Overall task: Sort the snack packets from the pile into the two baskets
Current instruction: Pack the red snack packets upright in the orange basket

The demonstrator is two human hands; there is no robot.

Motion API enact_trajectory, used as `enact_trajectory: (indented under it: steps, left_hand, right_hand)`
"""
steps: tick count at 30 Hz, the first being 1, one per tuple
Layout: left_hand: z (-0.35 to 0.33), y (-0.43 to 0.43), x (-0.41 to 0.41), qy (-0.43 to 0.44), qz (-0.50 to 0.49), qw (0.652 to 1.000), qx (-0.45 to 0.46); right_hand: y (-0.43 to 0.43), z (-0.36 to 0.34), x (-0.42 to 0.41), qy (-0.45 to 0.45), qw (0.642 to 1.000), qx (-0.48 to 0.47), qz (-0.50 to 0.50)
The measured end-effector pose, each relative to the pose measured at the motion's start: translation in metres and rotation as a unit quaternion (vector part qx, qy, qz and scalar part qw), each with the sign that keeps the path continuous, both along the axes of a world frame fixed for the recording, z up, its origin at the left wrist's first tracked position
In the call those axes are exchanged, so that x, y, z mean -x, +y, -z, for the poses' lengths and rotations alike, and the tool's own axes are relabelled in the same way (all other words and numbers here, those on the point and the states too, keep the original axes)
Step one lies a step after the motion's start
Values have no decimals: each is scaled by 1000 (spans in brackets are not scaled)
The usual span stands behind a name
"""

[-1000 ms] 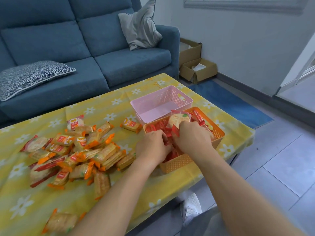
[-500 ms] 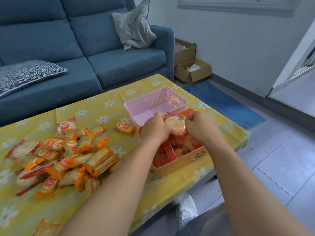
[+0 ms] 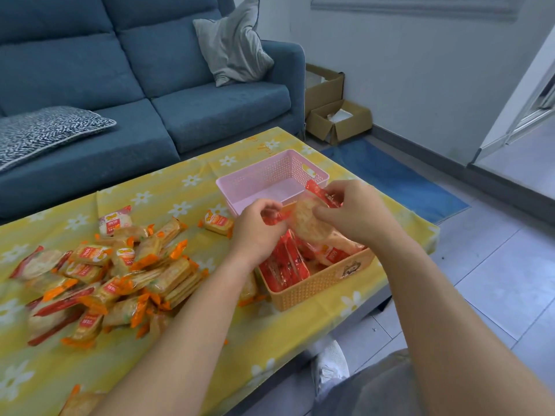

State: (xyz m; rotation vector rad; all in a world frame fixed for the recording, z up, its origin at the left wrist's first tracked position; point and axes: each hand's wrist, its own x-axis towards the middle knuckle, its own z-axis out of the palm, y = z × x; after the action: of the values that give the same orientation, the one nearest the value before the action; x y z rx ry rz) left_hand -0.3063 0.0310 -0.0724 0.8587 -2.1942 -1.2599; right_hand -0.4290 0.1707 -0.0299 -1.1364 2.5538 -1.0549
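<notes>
Both ends of one clear round-cracker snack packet with red ends [image 3: 304, 223] are pinched. My left grip [image 3: 255, 228] curls its fingers on the left end, and my right grip [image 3: 353, 214] on the upper right end. The packet hangs tilted above the orange plastic lattice basket [image 3: 315, 288], which holds more red-ended packets, just in front of the pink plastic lattice basket [image 3: 270, 172]. Left of my arms, the pile of orange-ended cracker packets [image 3: 120, 274] lies on the yellow flowered table [image 3: 180, 187].

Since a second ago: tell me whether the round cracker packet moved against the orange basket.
Yes. The round cracker packet rose out of the orange basket; left hand and right hand hold it above its far end, nearer the pink basket.
</notes>
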Motion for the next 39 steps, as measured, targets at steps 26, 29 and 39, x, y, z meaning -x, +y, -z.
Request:
enact_trajectory:
  steps: [26,29,39]
  left_hand:
    - [25,36,-6,-175,71,952,242]
    - [26,37,-6,-177,59,954,236]
    - [31,35,-2,-185,41,959,211]
  right_hand:
    - [-2,41,8,71,971,-227,1]
    - [0,33,16,72,976,-206,8]
    - [-9,41,-9,161,942,-292,26]
